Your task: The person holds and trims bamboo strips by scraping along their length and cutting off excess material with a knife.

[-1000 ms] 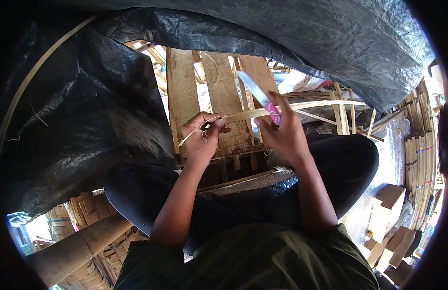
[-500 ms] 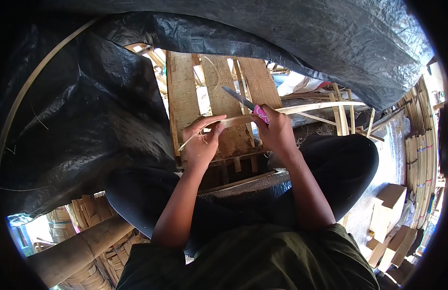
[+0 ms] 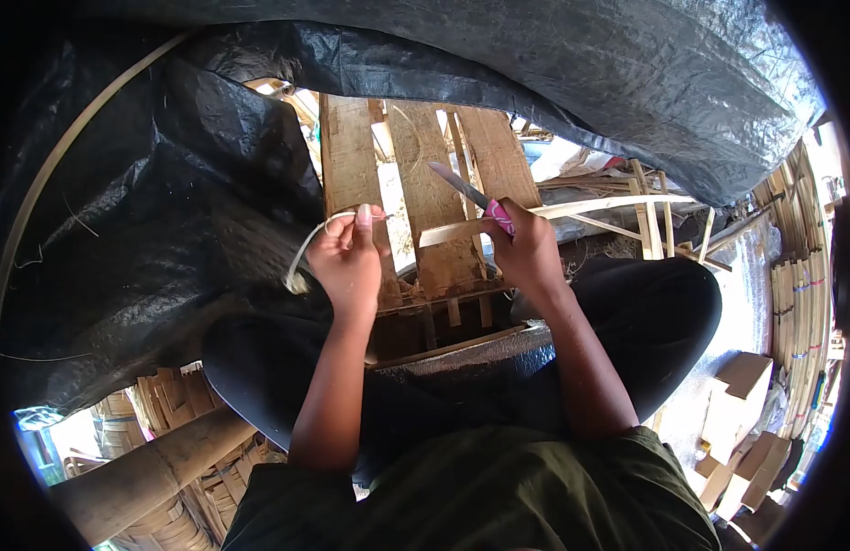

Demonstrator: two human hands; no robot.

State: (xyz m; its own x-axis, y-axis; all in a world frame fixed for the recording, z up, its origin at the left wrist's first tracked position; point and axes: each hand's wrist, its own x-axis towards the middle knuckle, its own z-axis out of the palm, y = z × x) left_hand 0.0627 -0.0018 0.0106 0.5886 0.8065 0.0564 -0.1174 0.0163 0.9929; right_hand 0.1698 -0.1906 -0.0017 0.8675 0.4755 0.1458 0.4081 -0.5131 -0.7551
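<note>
My right hand point(image 3: 528, 248) is closed around the pink patterned handle of a knife point(image 3: 459, 185), whose blade points up and to the left. The same hand also grips a long pale bamboo strip point(image 3: 447, 234). One end of the strip sticks out to the left of my fingers, and the rest runs off to the right. Apart from it, my left hand point(image 3: 345, 262) is pinched on a thin curled bamboo sliver point(image 3: 302, 255), which hangs down on the hand's left side.
Wooden slats point(image 3: 352, 156) with gaps between them lie before me. Black plastic sheeting point(image 3: 186, 230) hangs at the left and across the top. Bundled bamboo strips point(image 3: 792, 303) and cardboard boxes point(image 3: 742, 395) are at the right. A thick bamboo pole point(image 3: 159, 473) lies at lower left.
My left hand has moved left, away from the bamboo strip, with the curled sliver in its fingers. The strip's left end is now free. My right hand has barely moved.
</note>
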